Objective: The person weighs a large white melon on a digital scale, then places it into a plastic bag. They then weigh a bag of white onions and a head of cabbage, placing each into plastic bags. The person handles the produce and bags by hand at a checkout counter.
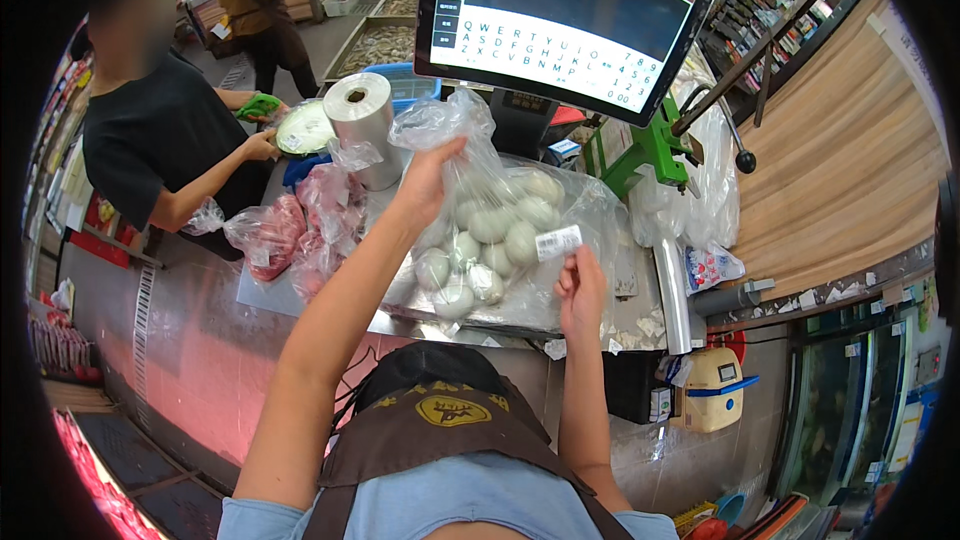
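A clear plastic bag of several pale green eggs (pixel 491 229) rests on the counter scale before me. My left hand (pixel 427 184) grips the gathered neck of this bag (pixel 450 120) and holds it up. Between the fingertips of my right hand (pixel 583 289) is a white printed label (pixel 559 242), at the right side of the eggs. I cannot tell whether the label touches the bag. Above the bag stands a lit scale screen (pixel 562 22) with a keyboard layout on it.
A plastic bag roll (pixel 360 127) stands left, beside bags of red meat (pixel 274 236). A person in a dark shirt (pixel 169 127) holds a wrapped pale vegetable (pixel 306 127) across the counter. A green bag-sealing device (pixel 637 150) with a lever stands right. Another person (pixel 255 7) is farther back.
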Demonstrator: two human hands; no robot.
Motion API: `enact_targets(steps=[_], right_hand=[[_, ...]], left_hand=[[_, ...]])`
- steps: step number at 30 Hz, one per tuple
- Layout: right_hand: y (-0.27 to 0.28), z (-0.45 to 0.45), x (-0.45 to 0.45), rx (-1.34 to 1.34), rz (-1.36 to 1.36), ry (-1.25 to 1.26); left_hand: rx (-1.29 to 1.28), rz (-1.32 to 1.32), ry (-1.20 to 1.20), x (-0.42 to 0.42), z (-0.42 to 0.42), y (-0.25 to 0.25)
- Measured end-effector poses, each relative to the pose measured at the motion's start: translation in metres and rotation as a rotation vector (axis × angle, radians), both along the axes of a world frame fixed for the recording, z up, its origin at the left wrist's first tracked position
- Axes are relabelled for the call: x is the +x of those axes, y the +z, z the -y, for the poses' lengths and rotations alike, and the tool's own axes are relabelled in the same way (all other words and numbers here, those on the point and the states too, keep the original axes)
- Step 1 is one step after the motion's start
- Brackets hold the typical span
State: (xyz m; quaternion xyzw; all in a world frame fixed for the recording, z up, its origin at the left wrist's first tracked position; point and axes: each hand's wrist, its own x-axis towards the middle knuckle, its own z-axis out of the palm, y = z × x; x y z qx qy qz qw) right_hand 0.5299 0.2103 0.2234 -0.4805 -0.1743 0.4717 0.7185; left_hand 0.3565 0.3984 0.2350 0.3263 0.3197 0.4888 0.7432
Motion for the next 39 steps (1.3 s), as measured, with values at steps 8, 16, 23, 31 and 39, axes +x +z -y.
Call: enact_targets(steps=[8, 16, 23, 31, 39], right_hand=[[-0.047, -0.031, 0.009, -0.208, 0.333, 0.138], [-0.017, -0.02, -0.002, -0.024, 1.045, -0.083], [-0.049, -0.017, 0.003, -0.129, 0.924, -0.014], [-0.036, -0.01, -0.002, 0.033, -0.445, 0.144], [-0.024, -0.035, -0.066, 0.072, -0.591, 0.516]], left_hand=[[0.084, -0.094, 0.038, -0.003, 0.003, -0.002], [0.271, -0.119, 0.013, -0.002, 0.018, 0.028], [0.487, -0.21, -0.091, 0.006, 0.021, 0.034], [0.422, -0.344, 0.053, 0.019, 0.057, 0.06], [0.733, -0.536, 0.192, -0.032, 0.069, 0.111]])
